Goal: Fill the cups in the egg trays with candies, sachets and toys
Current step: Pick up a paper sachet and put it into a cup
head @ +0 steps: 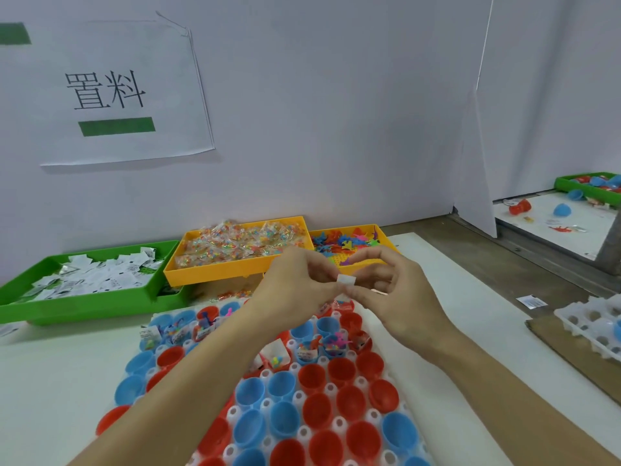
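Observation:
Both my hands meet above the far end of the egg tray (331, 389), which holds red and blue cups. My left hand (295, 285) and my right hand (386, 290) pinch a small white sachet (346, 281) between their fingertips. The far rows of cups hold sachets, candies and small toys (332, 343); the near cups (316, 410) are empty. At the back stand a green tray of white sachets (97, 280), a yellow tray of wrapped candies (242, 247) and a yellow tray of colourful toys (349, 243).
A white egg tray (591, 327) lies on cardboard at the right edge. A loose sachet (532, 301) lies on the brown surface. Behind a white partition (477, 163), another station has a green tray (588, 185) with cups.

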